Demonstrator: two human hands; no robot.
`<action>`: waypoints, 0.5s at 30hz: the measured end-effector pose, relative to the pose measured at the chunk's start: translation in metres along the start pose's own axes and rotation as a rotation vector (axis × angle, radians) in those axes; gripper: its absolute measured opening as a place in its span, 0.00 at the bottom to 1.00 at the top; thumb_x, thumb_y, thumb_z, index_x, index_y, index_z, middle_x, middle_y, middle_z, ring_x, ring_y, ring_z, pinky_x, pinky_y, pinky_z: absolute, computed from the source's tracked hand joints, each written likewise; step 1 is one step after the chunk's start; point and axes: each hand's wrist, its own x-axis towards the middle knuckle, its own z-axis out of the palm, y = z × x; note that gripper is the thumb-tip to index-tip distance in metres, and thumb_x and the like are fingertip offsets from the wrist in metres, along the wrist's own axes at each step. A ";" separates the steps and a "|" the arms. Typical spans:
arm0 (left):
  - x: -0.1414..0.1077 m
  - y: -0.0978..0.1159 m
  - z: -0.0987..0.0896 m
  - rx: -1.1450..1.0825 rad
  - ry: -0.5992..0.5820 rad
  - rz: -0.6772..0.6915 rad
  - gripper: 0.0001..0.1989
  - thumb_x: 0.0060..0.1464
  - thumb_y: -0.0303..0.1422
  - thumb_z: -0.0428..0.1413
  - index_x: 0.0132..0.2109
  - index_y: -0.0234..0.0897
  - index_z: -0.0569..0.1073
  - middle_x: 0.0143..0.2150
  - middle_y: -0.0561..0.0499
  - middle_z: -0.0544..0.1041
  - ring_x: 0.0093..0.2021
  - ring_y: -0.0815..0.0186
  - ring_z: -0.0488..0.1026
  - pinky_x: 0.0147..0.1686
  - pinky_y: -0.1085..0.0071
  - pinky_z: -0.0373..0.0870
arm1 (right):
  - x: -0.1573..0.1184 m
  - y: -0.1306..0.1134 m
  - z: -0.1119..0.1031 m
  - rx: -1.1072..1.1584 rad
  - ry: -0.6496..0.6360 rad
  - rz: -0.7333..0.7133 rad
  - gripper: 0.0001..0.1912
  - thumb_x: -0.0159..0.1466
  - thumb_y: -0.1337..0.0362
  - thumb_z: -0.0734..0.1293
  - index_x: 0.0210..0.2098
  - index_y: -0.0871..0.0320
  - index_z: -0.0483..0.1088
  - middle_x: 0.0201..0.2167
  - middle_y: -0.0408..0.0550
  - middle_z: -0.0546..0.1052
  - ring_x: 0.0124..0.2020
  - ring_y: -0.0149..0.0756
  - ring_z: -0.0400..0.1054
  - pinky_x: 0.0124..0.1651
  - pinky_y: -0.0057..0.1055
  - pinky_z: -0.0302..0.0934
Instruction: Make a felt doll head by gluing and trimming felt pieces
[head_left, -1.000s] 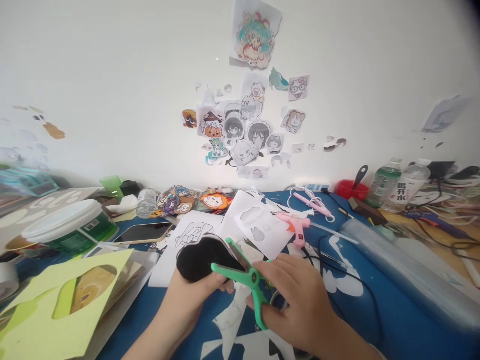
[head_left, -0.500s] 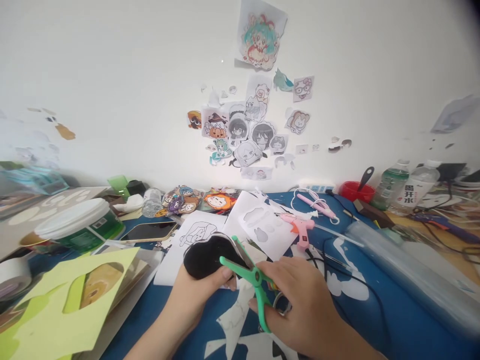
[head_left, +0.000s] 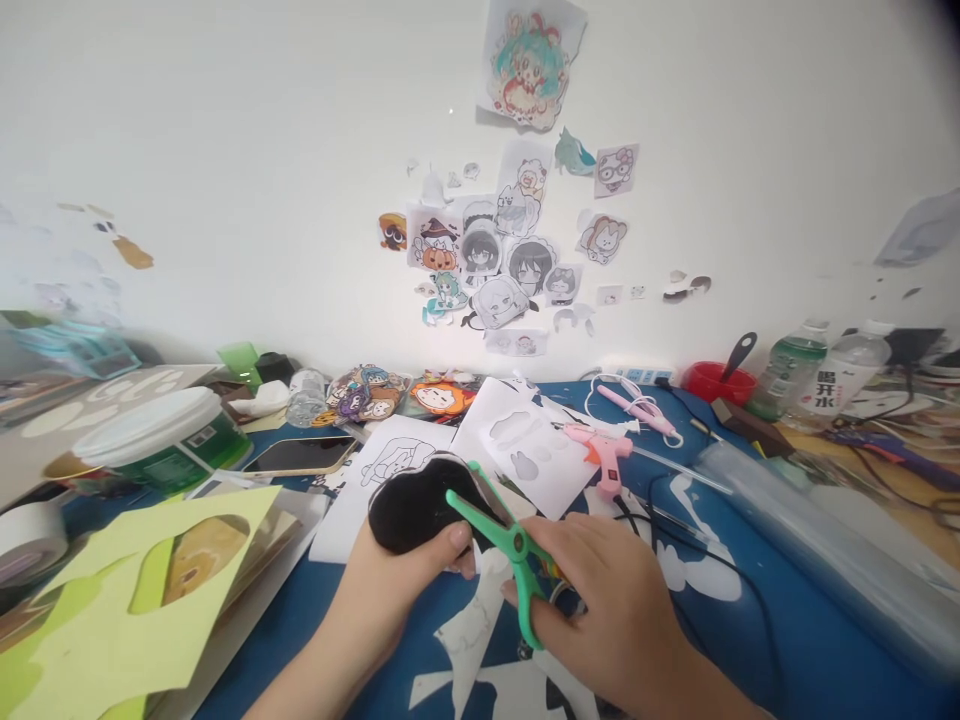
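A black rounded cutout with a pale edge (head_left: 412, 505) is gripped in my left hand (head_left: 409, 580), thumb on its face and fingers beneath. My right hand (head_left: 600, 600) holds green scissors (head_left: 519, 542) by their handles. The scissor blades are parted at the cutout's right edge, one green tip over the black face and the other behind the edge. Below the hands lie white paper scraps (head_left: 476, 625). Behind the cutout is a sheet with a line drawing (head_left: 394, 460).
A pink glue gun (head_left: 611, 465) and its black cable lie right of centre, near a clear plastic roll (head_left: 817, 550). Yellow paper (head_left: 172, 650), a phone (head_left: 300, 456) and a white-lidded tub (head_left: 161, 440) are at left. Bottles (head_left: 851, 375) stand back right.
The view has shifted slightly. My left hand still holds the black cutout, and the scissors in my right hand have turned a little, their blades still apart.
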 end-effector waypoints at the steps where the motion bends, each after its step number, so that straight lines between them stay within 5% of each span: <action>1: 0.000 0.000 0.000 -0.006 -0.004 -0.002 0.11 0.41 0.36 0.62 0.20 0.34 0.71 0.15 0.53 0.71 0.19 0.69 0.66 0.21 0.74 0.63 | 0.000 0.000 0.000 -0.006 0.000 -0.002 0.10 0.58 0.64 0.62 0.38 0.61 0.68 0.21 0.46 0.73 0.20 0.36 0.66 0.21 0.31 0.57; 15: 0.002 -0.002 -0.002 -0.034 -0.053 -0.042 0.12 0.41 0.37 0.61 0.21 0.34 0.71 0.15 0.53 0.71 0.19 0.69 0.65 0.21 0.74 0.62 | -0.002 0.000 0.001 -0.003 -0.022 0.021 0.09 0.58 0.65 0.62 0.38 0.60 0.68 0.20 0.45 0.72 0.19 0.35 0.64 0.21 0.30 0.55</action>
